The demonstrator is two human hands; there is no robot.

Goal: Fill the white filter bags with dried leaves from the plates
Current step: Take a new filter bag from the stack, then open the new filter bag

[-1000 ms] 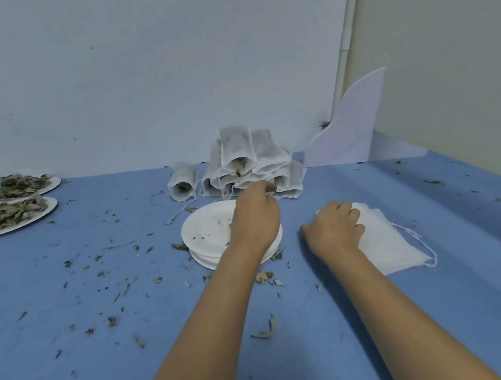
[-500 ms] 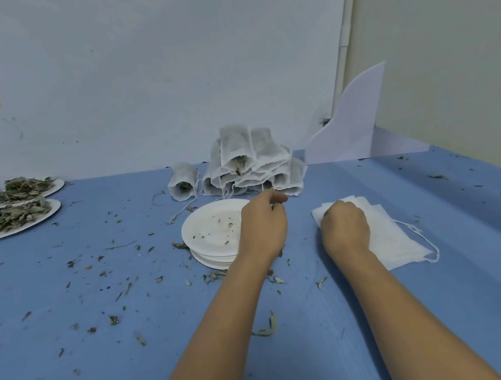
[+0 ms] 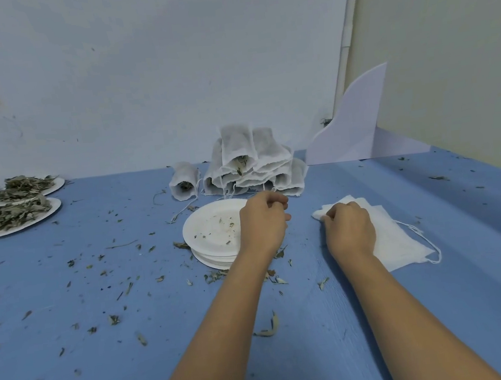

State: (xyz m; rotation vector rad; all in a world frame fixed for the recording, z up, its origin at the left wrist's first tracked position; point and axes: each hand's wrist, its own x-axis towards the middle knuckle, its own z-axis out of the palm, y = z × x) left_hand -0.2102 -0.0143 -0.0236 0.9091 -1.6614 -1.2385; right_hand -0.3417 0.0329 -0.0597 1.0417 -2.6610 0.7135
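Right hand [image 3: 349, 229] pinching corner of empty filter bags [image 3: 398, 244]: peel only the top one; left hand [image 3: 263, 221] curled, contents unclear.

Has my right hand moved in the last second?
Yes. The right hand has shifted right, further onto the flat stack of empty white filter bags, which has stayed put on the blue table, and it grips the stack's far left corner.
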